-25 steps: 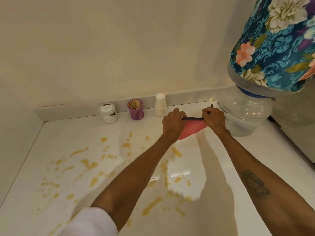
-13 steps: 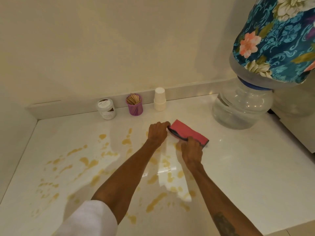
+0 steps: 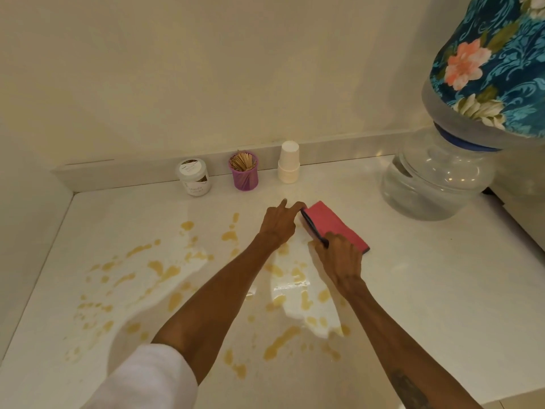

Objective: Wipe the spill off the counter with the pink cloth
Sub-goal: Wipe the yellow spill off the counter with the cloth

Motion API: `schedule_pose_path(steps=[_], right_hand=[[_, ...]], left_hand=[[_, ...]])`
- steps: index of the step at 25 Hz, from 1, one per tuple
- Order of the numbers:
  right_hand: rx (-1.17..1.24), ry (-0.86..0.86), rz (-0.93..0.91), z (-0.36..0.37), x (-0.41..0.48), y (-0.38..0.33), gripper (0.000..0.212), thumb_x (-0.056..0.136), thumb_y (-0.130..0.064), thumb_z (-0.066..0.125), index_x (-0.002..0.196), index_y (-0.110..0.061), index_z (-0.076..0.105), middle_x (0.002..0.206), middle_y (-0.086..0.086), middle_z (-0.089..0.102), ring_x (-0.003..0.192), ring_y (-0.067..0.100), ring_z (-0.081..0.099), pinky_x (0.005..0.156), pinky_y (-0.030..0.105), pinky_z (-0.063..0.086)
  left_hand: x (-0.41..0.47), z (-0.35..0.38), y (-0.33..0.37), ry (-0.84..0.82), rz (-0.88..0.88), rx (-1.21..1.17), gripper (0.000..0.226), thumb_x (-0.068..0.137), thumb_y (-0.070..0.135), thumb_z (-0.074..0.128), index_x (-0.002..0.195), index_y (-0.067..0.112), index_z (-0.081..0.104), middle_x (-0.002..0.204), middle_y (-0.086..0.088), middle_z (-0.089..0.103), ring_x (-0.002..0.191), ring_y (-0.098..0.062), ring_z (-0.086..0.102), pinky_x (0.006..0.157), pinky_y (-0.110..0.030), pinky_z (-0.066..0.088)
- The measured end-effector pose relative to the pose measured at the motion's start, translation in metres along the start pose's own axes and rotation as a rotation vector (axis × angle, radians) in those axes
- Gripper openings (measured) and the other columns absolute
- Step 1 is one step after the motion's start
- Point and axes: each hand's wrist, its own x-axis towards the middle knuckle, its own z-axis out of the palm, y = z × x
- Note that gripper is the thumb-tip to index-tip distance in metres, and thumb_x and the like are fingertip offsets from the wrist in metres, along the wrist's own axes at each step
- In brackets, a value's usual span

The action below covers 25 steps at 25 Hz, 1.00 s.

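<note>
Pink cloth [image 3: 334,224], folded into a flat pad with a dark edge, lies on the surface [image 3: 442,276] under both hands. Left hand [image 3: 278,222]: fingers [image 3: 295,205] extended, tips touching the cloth's far corner, not closed on it. Right hand [image 3: 339,256]: fingers curled over the cloth's near edge, pinching it (exact grip partly hidden by the knuckles).

Cloth sits at the spill's [image 3: 165,273] right-hand margin, on clean surface. Amber blotches spread left of the cloth and toward the camera, under both forearms, reaching well toward the left wall.

Judgement: wiping not yet started. Cloth readied only; no cleared swath shows among the drops. Whole spill remains.

Behind the cloth, against the backsplash: paper cups [image 3: 289,163], purple stick holder [image 3: 244,172], white jar [image 3: 193,177]. Water bottle [image 3: 436,184] right of the cloth.
</note>
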Motion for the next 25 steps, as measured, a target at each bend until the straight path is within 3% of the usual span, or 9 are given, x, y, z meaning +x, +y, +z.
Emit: schedule_pose_path(steps=[5,12,15,17,19,21,23,25], right_hand=[[0.190,-0.052,0.039,0.012,0.004,-0.022,0.027,0.097,-0.032,0.062,0.083,-0.009,0.059,0.070,0.002,0.057,0.061,0.023,0.051,0.059,0.028,0.037],[0.227,-0.215,-0.045,0.023,0.015,-0.016,0.029,0.094,-0.030,0.062,0.074,-0.012,0.051,0.064,0.000,0.050,0.057,0.021,0.047,0.049,0.028,0.031],[0.220,-0.247,-0.089,0.026,0.019,-0.016,0.031,0.097,-0.033,0.059,0.078,-0.008,0.059,0.065,0.004,0.056,0.056,0.024,0.052,0.053,0.031,0.042],[0.225,-0.249,-0.122,0.026,0.021,-0.013,0.034,0.101,-0.033,0.053,0.083,-0.008,0.066,0.067,0.004,0.060,0.056,0.022,0.054,0.057,0.033,0.048],[0.303,-0.133,-0.079,0.022,0.025,-0.004,0.033,0.104,-0.027,0.048,0.088,-0.007,0.068,0.072,0.007,0.063,0.059,0.019,0.051,0.060,0.031,0.044],[0.305,-0.034,-0.061,0.022,0.032,0.005,0.027,0.105,-0.020,0.046,0.103,-0.004,0.067,0.094,0.013,0.069,0.076,0.022,0.058,0.070,0.031,0.046],[0.219,-0.095,-0.134,0.028,0.042,0.007,0.032,0.106,-0.017,0.043,0.128,-0.001,0.060,0.128,0.018,0.063,0.112,0.033,0.061,0.097,0.041,0.048],[0.071,-0.241,-0.231,0.040,0.050,0.006,0.046,0.109,-0.024,0.035,0.151,-0.005,0.039,0.158,0.014,0.039,0.148,0.033,0.034,0.123,0.046,0.025]], left_hand=[[0.003,-0.002,-0.017,-0.052,-0.041,0.012,0.069,0.086,-0.004,0.050,0.146,0.026,0.035,0.146,-0.025,0.048,0.150,-0.033,0.026,0.116,-0.050,0.027],[0.002,0.002,-0.030,-0.207,-0.043,-0.049,0.072,0.087,-0.003,0.050,0.150,0.026,0.028,0.157,-0.025,0.028,0.154,-0.033,0.008,0.121,-0.055,0.015],[0.001,0.002,-0.032,-0.239,-0.051,-0.036,0.072,0.089,-0.001,0.050,0.151,0.026,0.025,0.159,-0.022,0.027,0.154,-0.032,0.003,0.121,-0.056,0.011],[-0.002,-0.003,-0.039,-0.260,-0.043,-0.011,0.072,0.092,0.005,0.051,0.154,0.026,0.021,0.162,-0.012,0.026,0.155,-0.031,0.000,0.122,-0.057,0.007],[-0.008,-0.015,-0.061,-0.234,-0.045,0.003,0.069,0.097,0.014,0.049,0.156,0.027,0.018,0.166,0.000,0.020,0.155,-0.030,0.000,0.123,-0.055,0.003],[-0.025,-0.033,-0.102,-0.143,-0.098,0.012,0.060,0.101,0.023,0.045,0.156,0.025,0.022,0.166,0.003,0.020,0.155,-0.028,0.006,0.124,-0.051,0.007],[-0.054,-0.050,-0.155,-0.004,-0.203,0.025,0.051,0.103,0.027,0.043,0.152,0.019,0.035,0.162,-0.001,0.031,0.153,-0.027,0.016,0.121,-0.044,0.017],[-0.095,-0.062,-0.209,0.096,-0.339,0.060,0.045,0.103,0.026,0.044,0.146,0.013,0.046,0.156,-0.008,0.042,0.150,-0.030,0.027,0.117,-0.042,0.023]])
